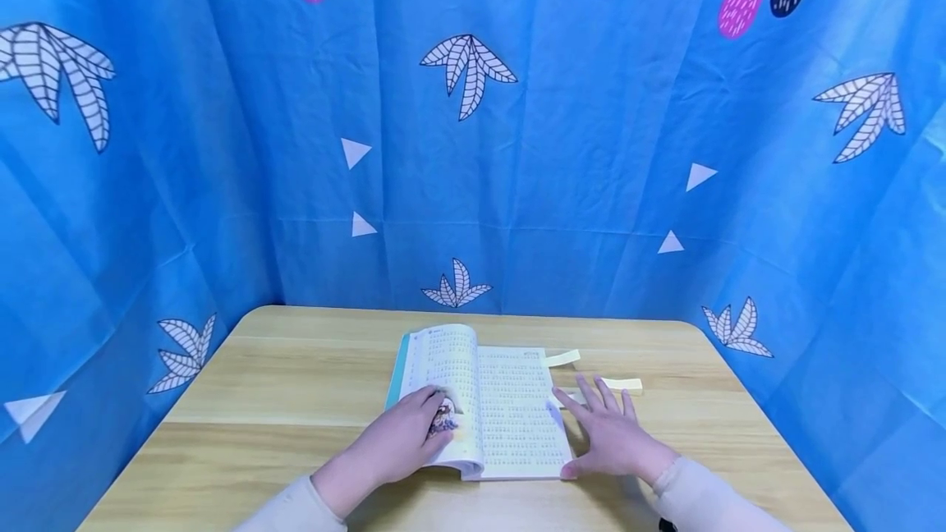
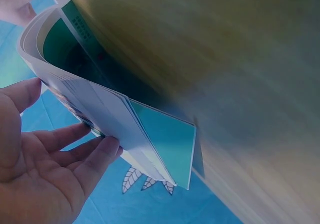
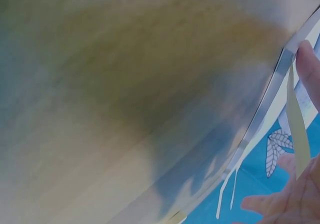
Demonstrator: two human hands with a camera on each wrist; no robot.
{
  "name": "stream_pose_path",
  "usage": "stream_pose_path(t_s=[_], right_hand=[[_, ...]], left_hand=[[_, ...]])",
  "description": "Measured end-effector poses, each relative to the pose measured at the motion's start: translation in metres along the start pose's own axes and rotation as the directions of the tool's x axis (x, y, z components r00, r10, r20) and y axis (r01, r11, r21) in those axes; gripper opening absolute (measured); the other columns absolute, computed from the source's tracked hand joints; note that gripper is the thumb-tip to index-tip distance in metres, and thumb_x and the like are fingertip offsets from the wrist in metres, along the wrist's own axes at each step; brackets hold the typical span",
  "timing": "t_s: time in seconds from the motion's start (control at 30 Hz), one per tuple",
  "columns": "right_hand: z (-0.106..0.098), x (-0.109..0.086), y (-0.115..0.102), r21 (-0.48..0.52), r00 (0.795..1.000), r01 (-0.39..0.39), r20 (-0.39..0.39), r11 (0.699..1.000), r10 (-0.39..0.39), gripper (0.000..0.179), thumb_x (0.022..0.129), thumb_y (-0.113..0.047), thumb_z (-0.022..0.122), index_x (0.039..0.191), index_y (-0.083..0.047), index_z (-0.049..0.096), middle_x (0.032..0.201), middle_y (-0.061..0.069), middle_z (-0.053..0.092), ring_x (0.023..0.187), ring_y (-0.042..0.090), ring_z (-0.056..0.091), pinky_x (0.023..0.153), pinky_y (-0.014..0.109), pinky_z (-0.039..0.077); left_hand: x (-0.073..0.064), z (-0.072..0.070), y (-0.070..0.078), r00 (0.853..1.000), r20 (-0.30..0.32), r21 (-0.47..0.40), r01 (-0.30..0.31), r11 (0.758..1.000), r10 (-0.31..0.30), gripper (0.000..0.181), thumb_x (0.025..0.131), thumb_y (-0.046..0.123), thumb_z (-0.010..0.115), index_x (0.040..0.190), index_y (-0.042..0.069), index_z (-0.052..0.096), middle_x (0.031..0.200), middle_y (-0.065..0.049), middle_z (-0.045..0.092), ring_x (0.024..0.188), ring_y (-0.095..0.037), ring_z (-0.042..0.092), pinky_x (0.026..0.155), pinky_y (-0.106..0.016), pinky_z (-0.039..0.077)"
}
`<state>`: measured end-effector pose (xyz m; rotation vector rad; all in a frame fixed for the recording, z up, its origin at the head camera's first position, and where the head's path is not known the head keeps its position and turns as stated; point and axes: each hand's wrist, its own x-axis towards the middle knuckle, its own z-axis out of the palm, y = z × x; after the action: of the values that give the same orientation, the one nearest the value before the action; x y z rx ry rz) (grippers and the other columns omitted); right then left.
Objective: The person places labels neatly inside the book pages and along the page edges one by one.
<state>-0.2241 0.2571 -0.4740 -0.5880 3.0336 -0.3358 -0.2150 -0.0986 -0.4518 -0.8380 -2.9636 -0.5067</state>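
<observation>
An open book (image 1: 520, 413) with printed pages lies on the wooden table. Its left pages arch upward, and a teal cover (image 2: 165, 139) shows beneath them in the left wrist view. My left hand (image 1: 401, 435) rests on the left page over a coloured picture, fingertips against the paper and no page pinched. At the right edge my right hand (image 1: 615, 436) is spread, its thumb by the lower right corner. Pale paper strips stick out of the book's right side: an upper strip (image 1: 564, 358) and a lower strip (image 1: 623, 385) passing by my right fingers.
The wooden table (image 1: 296, 376) has rounded far corners. A blue patterned curtain (image 1: 473, 171) hangs behind it and along both sides. Something small and dark (image 1: 667, 525) shows beside my right sleeve.
</observation>
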Motion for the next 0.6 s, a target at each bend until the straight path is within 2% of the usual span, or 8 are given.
stream_pose_path(t_s=[0.23,0.6], right_hand=[[-0.0035,0.0012,-0.0002,0.032,1.0,-0.01,0.027,0.999,0.009,0.119,0.06,-0.07,0.082,0.157,-0.022,0.033,0.162,0.026,0.017,0.146,0.054,0.011,0.108,0.08,0.004],[-0.0024,0.0047,-0.0004,-0.001,0.999,-0.039,0.004,0.999,0.039,0.111,0.065,-0.066,0.082,0.157,-0.023,0.036,0.161,0.026,0.021,0.145,0.054,0.015,0.107,0.081,0.008]], left_hand=[[0.0002,0.0029,-0.0015,1.0,-0.004,0.013,0.006,1.0,-0.006,0.063,0.099,0.042,0.06,0.14,-0.005,0.052,0.146,-0.022,0.049,0.135,-0.037,0.047,0.111,-0.05,0.042],[-0.0016,0.0014,-0.0011,1.0,0.007,0.012,0.012,1.0,-0.012,0.062,0.1,0.042,0.059,0.14,-0.004,0.052,0.146,-0.022,0.049,0.135,-0.037,0.047,0.11,-0.05,0.042]])
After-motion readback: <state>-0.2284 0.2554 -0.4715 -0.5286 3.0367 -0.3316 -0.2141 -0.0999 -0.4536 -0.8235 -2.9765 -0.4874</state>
